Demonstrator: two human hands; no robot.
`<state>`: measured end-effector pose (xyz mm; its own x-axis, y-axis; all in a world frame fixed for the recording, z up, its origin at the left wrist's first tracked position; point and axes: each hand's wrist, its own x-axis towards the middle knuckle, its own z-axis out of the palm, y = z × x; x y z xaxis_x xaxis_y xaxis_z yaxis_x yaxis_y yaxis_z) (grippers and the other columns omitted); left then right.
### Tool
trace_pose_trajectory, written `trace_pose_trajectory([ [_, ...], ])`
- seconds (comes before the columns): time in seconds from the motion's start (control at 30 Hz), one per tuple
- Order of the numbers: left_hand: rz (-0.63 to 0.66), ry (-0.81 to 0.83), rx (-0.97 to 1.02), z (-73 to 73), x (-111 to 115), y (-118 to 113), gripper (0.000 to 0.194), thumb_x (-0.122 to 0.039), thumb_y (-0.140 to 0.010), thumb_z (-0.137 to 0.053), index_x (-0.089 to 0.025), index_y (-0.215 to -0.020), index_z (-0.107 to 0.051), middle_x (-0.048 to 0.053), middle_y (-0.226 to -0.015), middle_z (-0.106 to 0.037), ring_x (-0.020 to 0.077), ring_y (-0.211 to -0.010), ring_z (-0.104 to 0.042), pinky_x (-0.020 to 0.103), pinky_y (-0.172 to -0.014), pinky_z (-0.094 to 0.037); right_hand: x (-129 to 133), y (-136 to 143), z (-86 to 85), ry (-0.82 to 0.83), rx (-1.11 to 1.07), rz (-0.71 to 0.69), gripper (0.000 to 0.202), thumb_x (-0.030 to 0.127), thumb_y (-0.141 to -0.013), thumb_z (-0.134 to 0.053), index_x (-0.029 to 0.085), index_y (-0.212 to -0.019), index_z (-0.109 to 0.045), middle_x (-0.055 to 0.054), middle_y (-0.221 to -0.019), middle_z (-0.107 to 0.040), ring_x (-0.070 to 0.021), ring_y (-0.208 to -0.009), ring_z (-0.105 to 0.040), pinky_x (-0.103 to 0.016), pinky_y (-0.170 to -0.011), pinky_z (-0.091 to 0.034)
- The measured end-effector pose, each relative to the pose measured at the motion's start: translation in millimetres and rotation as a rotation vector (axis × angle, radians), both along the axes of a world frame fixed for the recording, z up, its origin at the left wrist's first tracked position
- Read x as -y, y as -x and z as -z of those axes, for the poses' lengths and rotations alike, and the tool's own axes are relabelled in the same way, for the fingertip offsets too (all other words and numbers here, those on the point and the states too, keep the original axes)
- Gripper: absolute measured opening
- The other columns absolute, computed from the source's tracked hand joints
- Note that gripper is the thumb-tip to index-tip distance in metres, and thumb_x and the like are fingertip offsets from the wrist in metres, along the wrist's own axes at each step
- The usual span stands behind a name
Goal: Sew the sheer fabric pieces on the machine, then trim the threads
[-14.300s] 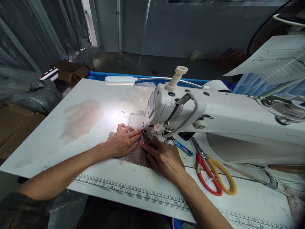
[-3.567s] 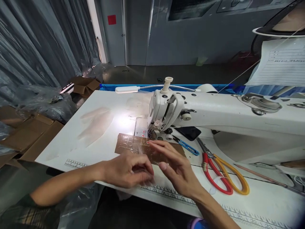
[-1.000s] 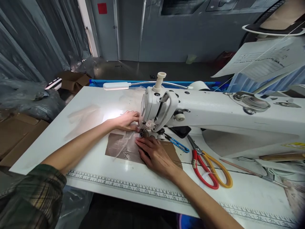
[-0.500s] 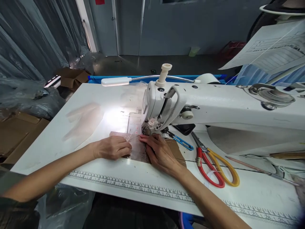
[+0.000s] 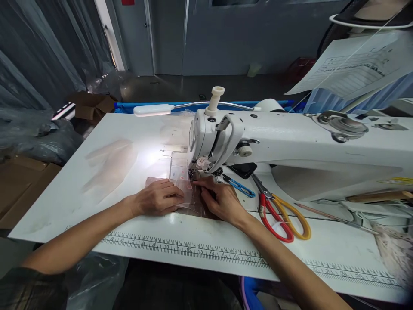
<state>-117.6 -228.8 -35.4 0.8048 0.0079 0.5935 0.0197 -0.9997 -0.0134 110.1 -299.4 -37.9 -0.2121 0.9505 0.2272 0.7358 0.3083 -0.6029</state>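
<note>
A white sewing machine point(image 5: 277, 133) stands over the table, with sheer pinkish fabric point(image 5: 190, 202) spread below its needle area. My left hand point(image 5: 161, 197), fingers curled together, grips the fabric left of the needle. Close to the presser foot, my right hand point(image 5: 222, 198) presses on the fabric's right part with the index finger stretched forward and the thumb apart; nothing is seen held in it. Under the fabric near the foot lies a clear plate point(image 5: 177, 165). The fingertips of my left hand are partly hidden.
Red and yellow scissors point(image 5: 279, 215) and blue snips point(image 5: 240, 187) lie right of my right hand. Another sheer piece point(image 5: 111, 165) is on the left. A printed ruler point(image 5: 193, 252) runs along the front edge. A white lamp point(image 5: 153, 110) sits behind.
My left hand has moved slightly right, nearer the needle. My right hand's fingers have shifted on the fabric, and the brown piece beside it is now mostly hidden. The view has shifted somewhat.
</note>
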Motion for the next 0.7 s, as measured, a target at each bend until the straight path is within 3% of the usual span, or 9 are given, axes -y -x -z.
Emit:
trace_pose_trajectory([
  [0.07, 0.009, 0.005, 0.042, -0.4, 0, -1, 0.009, -0.015, -0.088, -0.054, -0.014, -0.09, -0.063, 0.007, -0.087, -0.07, 0.0155, -0.074, -0.063, 0.029, -0.063, -0.053, 1, -1, -1.5, 0.005, 0.034, 0.012, 0.037, 0.013, -0.086, -0.044, 0.018, -0.113, -0.068, -0.009, -0.095, -0.071, -0.0199, -0.076, -0.067, -0.035, -0.07, -0.054],
  [0.3, 0.017, -0.021, 0.023, 1.1, 1, -2, 0.009, -0.017, -0.089, -0.055, -0.015, -0.092, -0.063, 0.006, -0.087, -0.071, 0.0147, -0.071, -0.062, 0.028, -0.061, -0.052, 5, 0, 5.1, -0.054, 0.111, -0.09, 0.039, 0.014, -0.087, -0.045, 0.022, -0.12, -0.065, -0.011, -0.111, -0.06, -0.0214, -0.098, -0.061, -0.041, -0.089, -0.052],
  [0.7, 0.031, -0.063, -0.061, 1.4, 0, -1, 0.015, -0.023, -0.091, -0.052, -0.016, -0.087, -0.065, 0.007, -0.09, -0.071, 0.0147, -0.071, -0.062, 0.03, -0.063, -0.051, 6, 7, 14.1, -0.19, 0.192, -0.018, 0.034, 0.017, -0.088, -0.047, 0.021, -0.116, -0.066, -0.012, -0.106, -0.06, -0.0236, -0.096, -0.058, -0.042, -0.084, -0.053],
])
